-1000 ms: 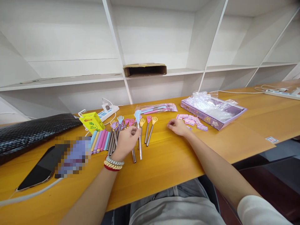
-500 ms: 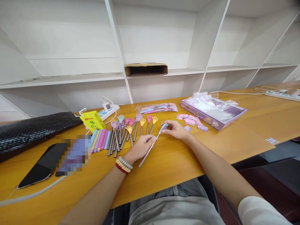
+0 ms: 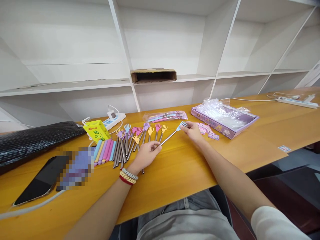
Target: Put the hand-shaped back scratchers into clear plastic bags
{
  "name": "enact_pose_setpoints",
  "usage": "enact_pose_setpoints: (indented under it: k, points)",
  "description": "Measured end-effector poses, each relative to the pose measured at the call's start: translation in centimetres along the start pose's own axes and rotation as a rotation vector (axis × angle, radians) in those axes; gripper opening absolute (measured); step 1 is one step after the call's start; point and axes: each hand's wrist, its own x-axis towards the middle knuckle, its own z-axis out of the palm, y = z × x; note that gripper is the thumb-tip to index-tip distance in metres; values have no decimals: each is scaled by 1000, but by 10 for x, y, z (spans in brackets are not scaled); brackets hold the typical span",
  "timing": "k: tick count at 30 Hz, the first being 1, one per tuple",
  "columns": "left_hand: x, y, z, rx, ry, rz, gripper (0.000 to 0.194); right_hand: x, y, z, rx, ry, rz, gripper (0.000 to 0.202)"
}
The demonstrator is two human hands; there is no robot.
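Between my hands is a back scratcher (image 3: 169,137) with a light-blue claw head and a thin metal rod. My left hand (image 3: 146,156) is closed around the lower end of the rod. The fingers of my right hand (image 3: 193,131) pinch the blue head. To the left lie several back scratcher heads on metal rods (image 3: 123,146), in yellow, pink, purple and blue. Beside them is a row of pastel handles (image 3: 106,150). Small pink printed cards (image 3: 206,128) lie just past my right hand, partly hidden by it.
Bagged back scratchers (image 3: 165,116) lie at the back. A purple box (image 3: 225,132) with clear plastic bags stands right of them. At left are a yellow carton (image 3: 96,130), a power strip (image 3: 113,121), a black phone (image 3: 41,180) and a black bubble-wrap parcel (image 3: 37,141). Shelves hold a cardboard box (image 3: 153,76).
The back scratcher has swung from steeply slanted to flatter, its head moving right and away. My right hand moved with the head, and my left hand now covers the rod's lower end.
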Motion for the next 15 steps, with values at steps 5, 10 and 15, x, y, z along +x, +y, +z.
enact_pose_setpoints:
  k: [5,10,15]
  points:
    - [-4,1,3,386,53,69,35,-2,-6,2,168,35,47,33]
    - [-5,5,5,488,19,31,35,-9,-11,6,412,-222,64,28]
    - [-6,11,3,517,-31,29,36,-18,-11,17,328,-564,111,32]
